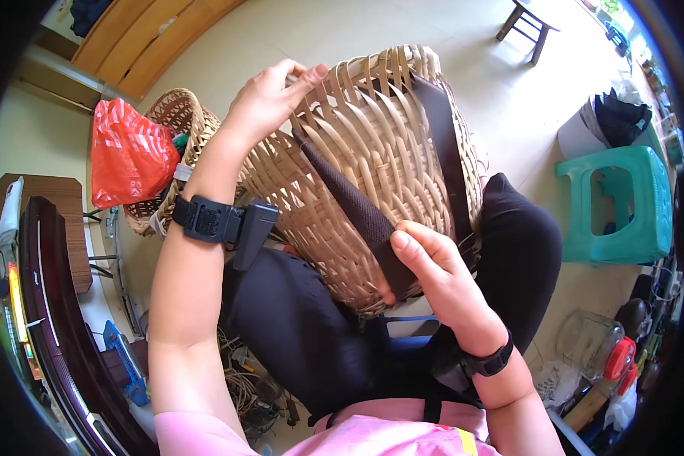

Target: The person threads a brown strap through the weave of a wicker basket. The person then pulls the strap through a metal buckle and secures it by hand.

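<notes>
A woven bamboo basket [391, 163] rests tilted across my lap, between my knees. Two dark woven straps run along it: a near strap [346, 190] and a second strap [444, 144] farther right. My right hand [437, 266] pinches the near strap close to its lower end, thumb on top. At the basket's upper left edge, my left hand [277, 95] grips the rim, its thumb stretched along the outside and its other fingers partly hidden.
Behind my left arm stands another woven basket [178, 114] with a red plastic bag [129, 156]. To the right are a teal plastic stool [650, 205], a bin with a black bag [619, 118] and a clear jar with a red lid [589, 346]. A small wooden stool [528, 30] stands far off.
</notes>
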`<control>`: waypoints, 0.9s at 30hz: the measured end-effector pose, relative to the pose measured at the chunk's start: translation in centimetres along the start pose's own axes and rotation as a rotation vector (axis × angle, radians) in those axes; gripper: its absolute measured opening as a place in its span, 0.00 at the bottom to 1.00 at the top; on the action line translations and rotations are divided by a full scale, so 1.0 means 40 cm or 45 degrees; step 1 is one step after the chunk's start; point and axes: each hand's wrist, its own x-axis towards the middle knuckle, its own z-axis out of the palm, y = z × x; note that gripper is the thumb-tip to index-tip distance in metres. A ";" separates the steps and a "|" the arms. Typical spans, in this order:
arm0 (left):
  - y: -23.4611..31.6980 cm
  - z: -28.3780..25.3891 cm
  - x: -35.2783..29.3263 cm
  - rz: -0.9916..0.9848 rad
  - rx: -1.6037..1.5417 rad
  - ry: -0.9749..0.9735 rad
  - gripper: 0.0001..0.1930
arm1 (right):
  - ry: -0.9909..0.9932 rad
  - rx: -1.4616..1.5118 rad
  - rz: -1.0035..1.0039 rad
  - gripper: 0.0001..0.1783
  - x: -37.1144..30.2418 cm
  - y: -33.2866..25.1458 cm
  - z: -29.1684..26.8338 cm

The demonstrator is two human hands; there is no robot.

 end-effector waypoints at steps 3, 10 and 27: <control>-0.035 -0.010 -0.027 -0.069 -0.104 -0.203 0.37 | -0.066 0.197 0.119 0.16 -0.019 -0.049 0.022; -0.012 -0.012 -0.117 0.123 -0.329 -0.220 0.28 | 0.051 0.196 -0.212 0.12 -0.031 -0.209 0.070; 0.046 -0.006 -0.206 0.497 0.315 0.181 0.33 | -0.179 0.053 0.108 0.13 -0.164 -0.223 0.148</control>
